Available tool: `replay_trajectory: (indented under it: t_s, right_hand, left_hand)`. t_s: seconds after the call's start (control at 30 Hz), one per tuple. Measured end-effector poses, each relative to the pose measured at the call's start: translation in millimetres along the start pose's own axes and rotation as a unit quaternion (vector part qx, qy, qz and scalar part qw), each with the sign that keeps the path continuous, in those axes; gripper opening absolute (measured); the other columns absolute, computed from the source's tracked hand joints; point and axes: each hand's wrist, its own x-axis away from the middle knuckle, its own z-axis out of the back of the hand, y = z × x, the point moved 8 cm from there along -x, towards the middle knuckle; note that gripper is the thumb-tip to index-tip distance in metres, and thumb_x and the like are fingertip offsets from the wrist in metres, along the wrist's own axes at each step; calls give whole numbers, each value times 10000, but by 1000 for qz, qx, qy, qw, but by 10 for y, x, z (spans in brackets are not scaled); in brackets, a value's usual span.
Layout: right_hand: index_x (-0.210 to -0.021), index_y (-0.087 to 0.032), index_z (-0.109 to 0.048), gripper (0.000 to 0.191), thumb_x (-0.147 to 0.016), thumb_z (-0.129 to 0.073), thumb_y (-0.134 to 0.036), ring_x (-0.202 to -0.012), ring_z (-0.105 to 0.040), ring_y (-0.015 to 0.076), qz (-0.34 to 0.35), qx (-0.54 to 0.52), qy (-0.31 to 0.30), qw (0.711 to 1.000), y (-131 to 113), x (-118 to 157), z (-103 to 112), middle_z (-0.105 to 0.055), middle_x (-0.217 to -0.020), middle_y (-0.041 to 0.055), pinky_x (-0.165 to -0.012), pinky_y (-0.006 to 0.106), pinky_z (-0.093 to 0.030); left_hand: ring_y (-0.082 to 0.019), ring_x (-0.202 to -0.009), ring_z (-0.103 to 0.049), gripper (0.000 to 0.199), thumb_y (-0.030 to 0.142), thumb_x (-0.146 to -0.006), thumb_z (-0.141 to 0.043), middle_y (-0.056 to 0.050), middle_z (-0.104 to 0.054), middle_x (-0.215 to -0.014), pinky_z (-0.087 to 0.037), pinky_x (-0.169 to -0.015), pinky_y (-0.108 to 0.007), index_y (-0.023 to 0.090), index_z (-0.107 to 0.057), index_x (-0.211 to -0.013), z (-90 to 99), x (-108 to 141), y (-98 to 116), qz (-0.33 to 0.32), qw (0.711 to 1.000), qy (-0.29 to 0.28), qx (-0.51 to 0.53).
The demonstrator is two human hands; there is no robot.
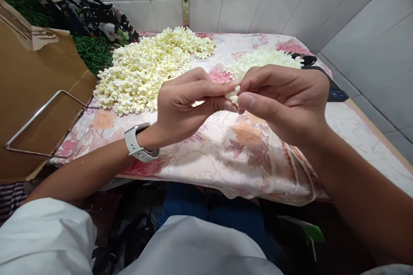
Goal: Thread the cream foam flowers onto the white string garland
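Observation:
Between the fingertips of both hands, above the middle of the table, is a small cream-white flower [233, 94], mostly covered by the fingers. My left hand [190, 99], with a white-strapped watch [141, 142] on its wrist, pinches the flower from the left. From the right, my right hand [284, 99] is closed with thumb and forefinger touching the flower's edge. A large heap of pale yellow flowers [145, 71] lies behind my left hand. Beyond my right hand sits a smaller pile of whiter flowers [261, 61], partly hidden by it.
A flowered cloth [206, 154] covers the table. At left stand a cardboard box [41, 86], a bent metal wire frame [32, 118], green wiry strands [93, 53] and a floral bag [111, 23]. A dark phone [337, 92] lies at the right edge, before a tiled wall [245, 13].

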Motion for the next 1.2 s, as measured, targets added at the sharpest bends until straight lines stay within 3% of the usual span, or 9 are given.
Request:
replay_trajectory:
  t_s: [0.17, 0.33, 0.43, 0.53, 0.63, 0.87, 1.0, 1.2]
  right_hand:
    - [-864, -236, -778, 165, -982, -853, -324, -753, -765, 178, 18, -31, 8, 999, -54, 13, -24, -789, -815, 24, -684, 337, -654]
    - [-855, -237, -815, 165, -927, -912, -350, -722, -750, 197, 21, -28, 36, 999, -44, 30, -5, -768, -786, 25, -652, 357, -648]
    - [-878, -224, -846, 138, -868, -963, -297, -724, -742, 183, 32, -17, 50, 998, -45, 34, 16, -769, -779, 17, -644, 328, -635]
    - [-890, -230, -864, 100, -860, -958, -245, -712, -725, 162, 46, 5, 66, 997, -65, 43, 38, -777, -776, 12, -650, 306, -632]
    - [-899, -257, -882, 73, -892, -887, -184, -722, -726, 163, 41, 17, 84, 995, -78, 57, 56, -783, -787, 10, -682, 322, -647]
    - [-958, -284, -917, 266, -821, -894, -57, -685, -696, 126, 18, -19, 98, 995, -93, 61, 51, -796, -800, -29, -735, 318, -681]
    - [-928, -260, -915, 184, -844, -930, -98, -623, -649, 127, 10, -42, 87, 995, -56, 42, 52, -780, -766, -4, -686, 342, -658]
    - [-870, -288, -906, 200, -739, -1056, -270, -567, -610, 130, -25, -60, 80, 995, 36, 18, 59, -784, -742, -5, -531, 322, -547]
  left_hand:
    - [-113, -692, -730, 321, 368, -906, -893, 14, -764, -781, -619, -634, -238, 341, -863, -1225, -13, -18, 29, 42, 999, 5, -20]
    - [-126, -619, -712, 311, 526, -886, -882, 5, -734, -723, -598, -558, -247, 343, -879, -1138, -24, -5, 6, 13, 998, 57, -34]
    - [-96, -616, -668, 196, 440, -992, -813, 2, -737, -740, -563, -561, -230, 295, -871, -1111, -14, 26, 44, -15, 994, 87, -61]
    - [-87, -651, -649, 147, 339, -1019, -786, -8, -742, -766, -557, -604, -233, 237, -868, -1086, -26, 36, 71, -6, 995, 72, -75]
    - [-103, -688, -674, 138, 309, -988, -818, -16, -740, -802, -583, -631, -248, 238, -868, -1095, -12, 45, 53, 17, 994, 68, -79]
    - [-131, -709, -700, 191, 256, -1000, -765, -11, -753, -834, -611, -643, -286, 323, -843, -1161, -1, 51, 10, 8, 994, 69, -80]
    - [-138, -710, -706, 194, 304, -1030, -752, 1, -760, -837, -618, -648, -290, 367, -819, -1200, 11, 36, 30, 14, 996, 65, -58]
    - [-134, -790, -735, 142, 343, -1015, -797, 29, -769, -875, -671, -726, -288, 365, -791, -1155, 8, 32, 57, 72, 990, 17, -120]
